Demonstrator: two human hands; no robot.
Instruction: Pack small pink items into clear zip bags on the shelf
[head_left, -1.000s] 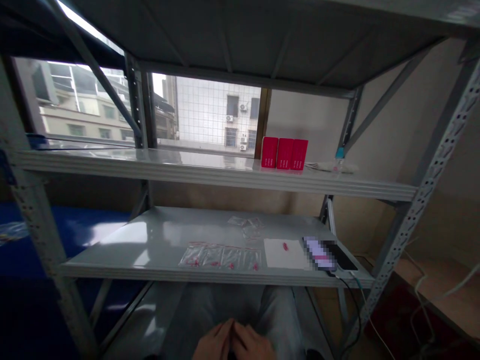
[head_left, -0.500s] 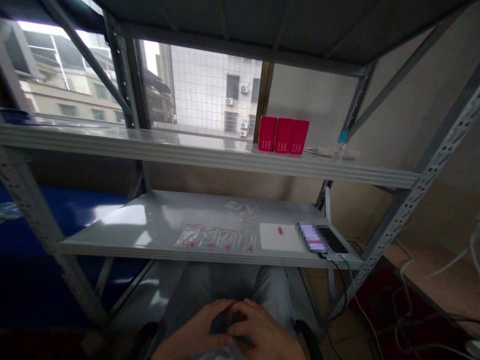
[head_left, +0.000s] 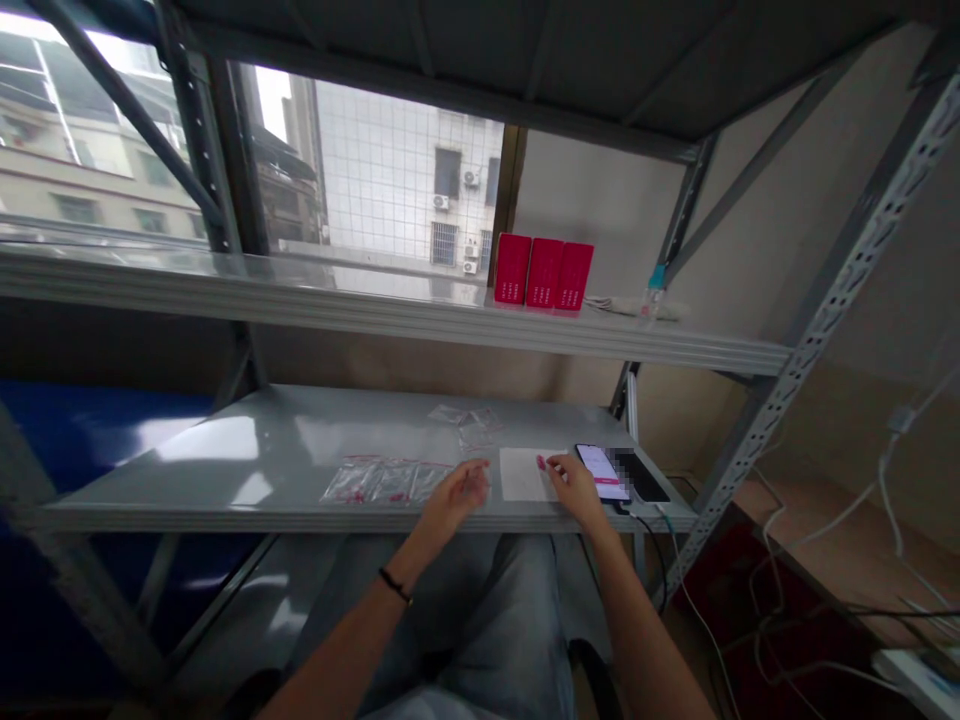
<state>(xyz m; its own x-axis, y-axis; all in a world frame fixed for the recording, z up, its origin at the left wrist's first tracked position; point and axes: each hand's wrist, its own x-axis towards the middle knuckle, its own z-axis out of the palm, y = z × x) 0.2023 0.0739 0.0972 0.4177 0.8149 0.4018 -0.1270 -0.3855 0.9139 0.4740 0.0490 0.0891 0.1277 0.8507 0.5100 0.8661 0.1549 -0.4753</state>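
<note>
The right hand [head_left: 576,490] is loosely bent, its fingertips just beside a small pink thing [head_left: 540,461] on white paper [head_left: 517,482], maybe not touching — the left hand [head_left: 454,503] lies open, farther away, near small plastic bags [head_left: 382,482].

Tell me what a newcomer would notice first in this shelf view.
Three red boxes stand side by side on the upper shelf. On the lower shelf, the right hand reaches a small pink item on a white sheet, beside a lit phone; the left hand is by clear plastic bags.
</note>
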